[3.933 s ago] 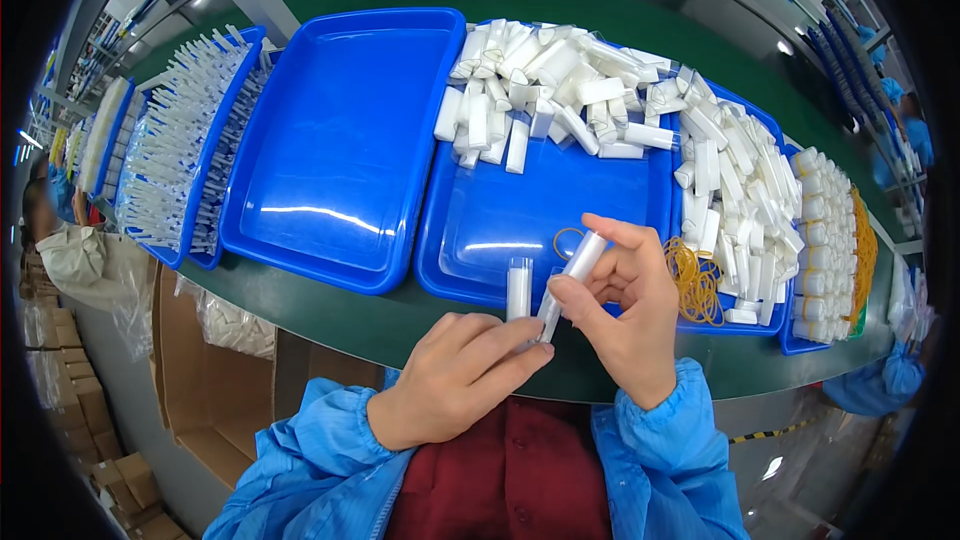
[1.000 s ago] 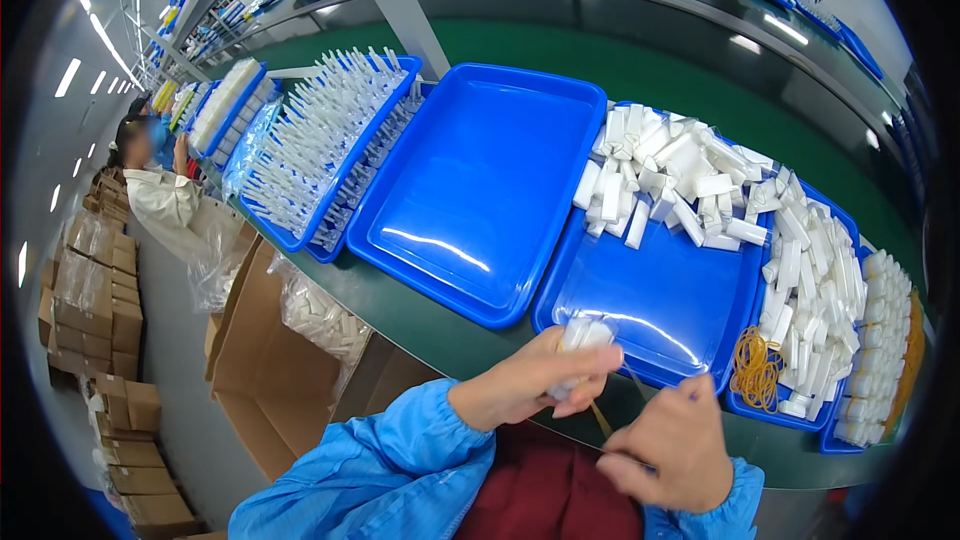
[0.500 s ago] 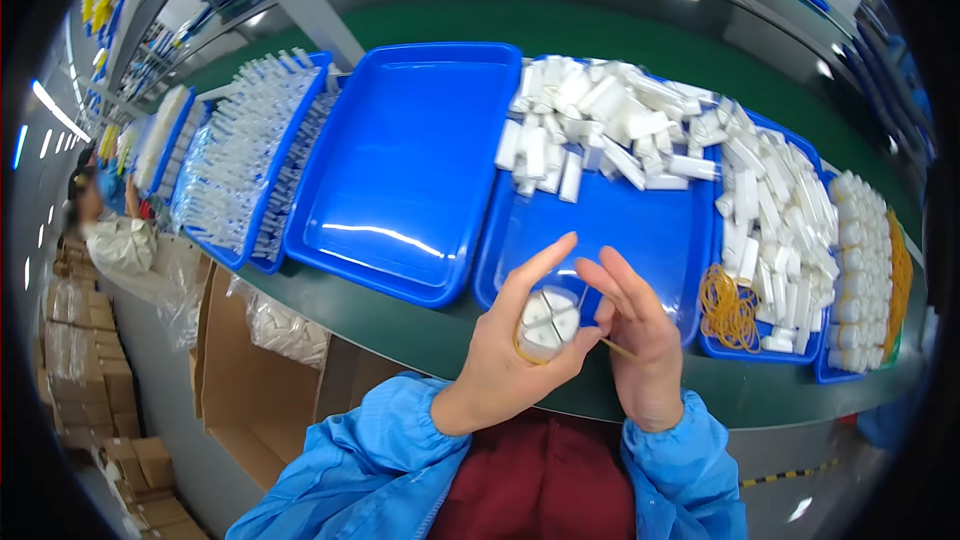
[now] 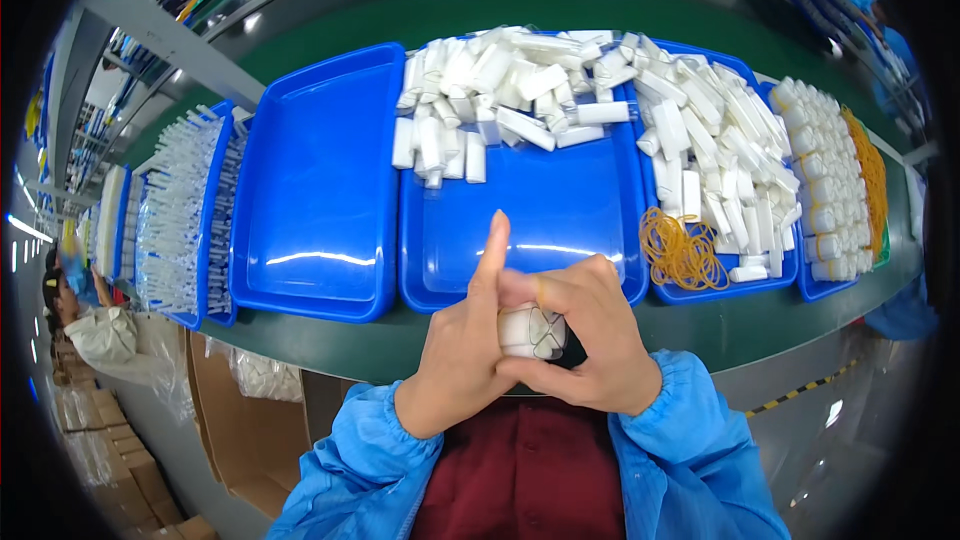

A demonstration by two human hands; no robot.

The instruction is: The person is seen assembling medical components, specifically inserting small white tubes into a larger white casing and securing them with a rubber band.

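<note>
Just in front of me, above the table's near edge, is a bundle of white pieces in clear wrap (image 4: 528,333), its end facing right. My left hand (image 4: 450,368) is closed round the bundle's left side, with the index finger pointing up. My right hand (image 4: 607,345) curls about the other end, thumb below and fingers above, gripping it too. A bit of yellow rubber band (image 4: 541,289) shows at the right fingers; where the rest of it runs is hidden. Beyond my hands stands a blue tray (image 4: 520,210) with loose white wrapped pieces (image 4: 500,80) heaped at its far end.
At right, another blue tray holds white pieces (image 4: 715,130) and loose rubber bands (image 4: 685,252). Farther right are banded white bundles (image 4: 825,190). On the left are a bare blue tray (image 4: 315,180) and clear plastic parts (image 4: 180,215). An open carton (image 4: 245,410) sits below the table.
My right hand has come in from beside the bundle to close on it, and the bundle's end has turned rightward. The view has swung right, shifting the trays leftward.
</note>
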